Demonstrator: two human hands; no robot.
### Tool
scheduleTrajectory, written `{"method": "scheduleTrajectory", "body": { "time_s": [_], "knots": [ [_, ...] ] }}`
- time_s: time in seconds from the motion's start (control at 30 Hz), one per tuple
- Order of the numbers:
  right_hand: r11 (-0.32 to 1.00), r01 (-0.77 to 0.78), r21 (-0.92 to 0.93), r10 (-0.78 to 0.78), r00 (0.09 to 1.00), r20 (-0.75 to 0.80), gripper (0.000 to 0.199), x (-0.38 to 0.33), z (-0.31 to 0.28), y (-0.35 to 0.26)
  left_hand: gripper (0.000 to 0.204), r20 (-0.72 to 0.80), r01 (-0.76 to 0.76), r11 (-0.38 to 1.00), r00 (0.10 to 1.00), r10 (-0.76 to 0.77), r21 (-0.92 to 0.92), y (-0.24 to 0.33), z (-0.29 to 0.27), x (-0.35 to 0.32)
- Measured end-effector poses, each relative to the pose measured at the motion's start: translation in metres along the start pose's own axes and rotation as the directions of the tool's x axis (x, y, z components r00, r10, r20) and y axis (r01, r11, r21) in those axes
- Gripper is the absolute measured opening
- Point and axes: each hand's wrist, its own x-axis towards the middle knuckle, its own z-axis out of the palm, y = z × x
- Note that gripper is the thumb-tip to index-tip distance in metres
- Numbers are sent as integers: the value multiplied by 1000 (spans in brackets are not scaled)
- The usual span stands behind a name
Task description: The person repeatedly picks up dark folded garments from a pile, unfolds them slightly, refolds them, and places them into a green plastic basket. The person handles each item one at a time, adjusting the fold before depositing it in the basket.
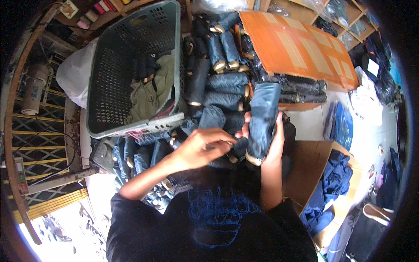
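Observation:
My right hand (276, 142) grips a rolled pair of blue jeans (264, 118), holding it upright in front of my chest. The roll has a tan band at its lower end, and my fingers wrap round both of its sides. Just left of the roll, my left hand (203, 148) is apart from it, fingers bent and pinched together. Whatever lies between those fingertips is too small to make out. Similar jeans rolls (224, 83) lie stacked beyond and below my hands, several with tan ends showing.
A dark green perforated basket (94, 96) with an olive garment (152, 87) stands at the left. An orange-brown taped cardboard box (301, 48) sits far right over black-wrapped bundles. Near right, an open carton (305, 170) holds navy clothing (334, 179). A metal lattice gate (39, 144) is at far left.

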Motion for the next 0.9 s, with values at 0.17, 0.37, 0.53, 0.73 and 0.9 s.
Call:
{"method": "scheduleTrajectory", "body": {
  "time_s": [0.17, 0.37, 0.53, 0.73, 0.9],
  "knots": [
    [986, 60, -155, -87, 981, -172, 60, -28, -42, -13, 68, 77, 17, 546, 986, -149, 837, -68, 5, -47],
    [918, 4, -397, -80, 981, -174, 54, -41, -49, -9, 62, -15, 52, 460, 996, -84, 887, -113, 24, -65],
    [891, -169, -421, 163, 985, -50, 68, -52, -41, -2, 34, 49, -65, 467, 998, 47, 882, -123, 24, -66],
    [371, 189, -909, 317, 894, 315, 78, -43, -68, 3, 29, -340, 45, 780, 915, 219, 624, -91, 37, -43],
    [713, -360, -602, 387, 918, -90, 71, -55, -35, 13, 17, -402, 71, 764, 880, 255, 641, -57, 43, -30]
  ]
}}
